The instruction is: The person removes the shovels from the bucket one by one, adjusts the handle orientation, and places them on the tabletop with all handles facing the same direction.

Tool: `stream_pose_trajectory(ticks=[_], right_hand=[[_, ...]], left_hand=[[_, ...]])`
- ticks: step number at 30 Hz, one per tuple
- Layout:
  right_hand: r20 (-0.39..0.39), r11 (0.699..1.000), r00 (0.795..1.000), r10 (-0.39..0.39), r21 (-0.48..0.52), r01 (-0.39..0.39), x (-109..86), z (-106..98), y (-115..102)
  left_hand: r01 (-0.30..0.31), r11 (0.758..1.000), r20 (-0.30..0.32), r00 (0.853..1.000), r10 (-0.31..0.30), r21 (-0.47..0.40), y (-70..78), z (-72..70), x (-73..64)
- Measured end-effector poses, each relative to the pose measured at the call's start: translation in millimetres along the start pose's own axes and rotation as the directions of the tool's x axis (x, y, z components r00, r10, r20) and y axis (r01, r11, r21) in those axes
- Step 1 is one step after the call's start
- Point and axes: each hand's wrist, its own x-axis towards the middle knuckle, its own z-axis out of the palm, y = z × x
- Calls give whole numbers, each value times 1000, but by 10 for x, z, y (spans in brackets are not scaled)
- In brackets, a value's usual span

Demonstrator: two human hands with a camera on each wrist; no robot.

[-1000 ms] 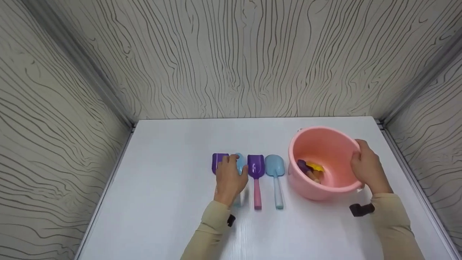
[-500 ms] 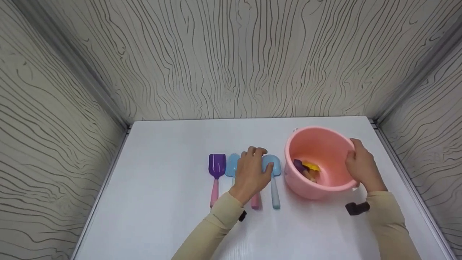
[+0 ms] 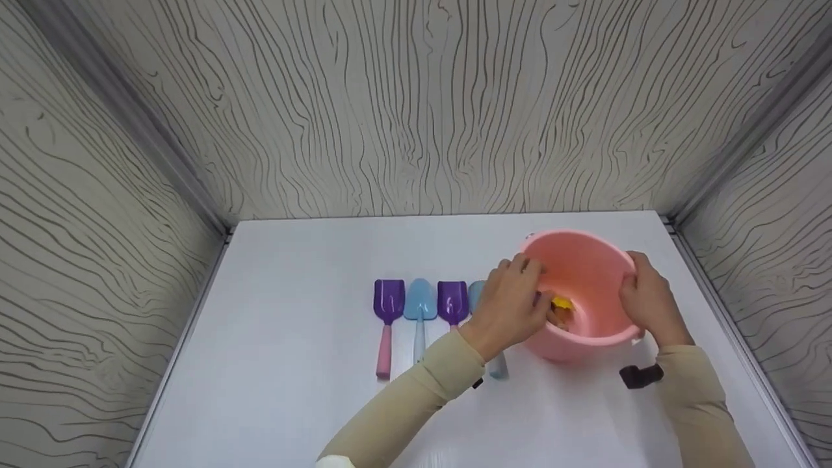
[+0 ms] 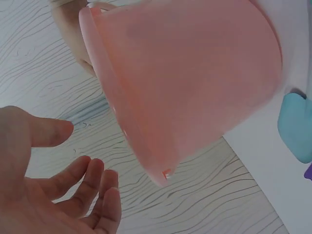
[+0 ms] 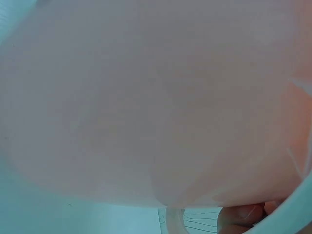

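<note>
My right hand [image 3: 653, 302] grips the right rim of a pink bucket [image 3: 604, 286], which leans with its mouth towards me. Small toy pieces lie at its bottom, a yellow one [image 3: 561, 303] among them. My left hand [image 3: 510, 305] is over the bucket's left rim; in the left wrist view its thumb and fingers stand apart with nothing between them, beside the bucket [image 4: 195, 73]. The bucket's wall [image 5: 146, 107] fills most of the right wrist view, with right-hand fingers [image 5: 239, 217] at the lower edge.
Left of the bucket, toy shovels lie in a row on the white table [image 3: 292, 312]: purple [image 3: 389, 300], light blue [image 3: 420, 300], purple [image 3: 452, 300], and a light blue one [image 3: 498, 367] mostly behind my left hand. Wood-grain panels [image 3: 390, 110] enclose the table's back and sides.
My left hand has moved right, from above the left shovels, across the row, to the bucket's mouth. The right hand keeps its grip on the rim; bucket and shovels stay in place.
</note>
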Motion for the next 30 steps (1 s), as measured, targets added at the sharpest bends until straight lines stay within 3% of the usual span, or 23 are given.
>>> stream_pose_trajectory(ticks=[4, 8, 14, 19, 23, 27, 30], right_hand=[[6, 1000, 1000, 1, 2, -1, 8, 6, -10], [10, 1000, 1000, 21, 4, -21, -2, -2, -5], [11, 999, 999, 37, 3, -37, 0, 15, 1], [16, 999, 999, 34, 5, -34, -5, 23, 12], [15, 999, 999, 36, -1, -36, 8, 7, 13], [6, 1000, 1000, 17, -13, -17, 29, 2, 5], [-6, 1000, 1000, 7, -22, -8, 27, 5, 7]], left_hand=[[-93, 992, 50, 995, 88, 86, 99, 112, 75], [-96, 990, 136, 987, 81, 103, 177, 269, 133], [17, 988, 219, 974, -51, 156, 275, 476, 235], [137, 974, 273, 944, -183, 181, 402, 593, 367], [172, 956, 311, 919, -242, 236, 474, 710, 465], [182, 912, 325, 894, -309, 367, 521, 790, 517], [174, 889, 323, 888, -328, 424, 545, 825, 532]])
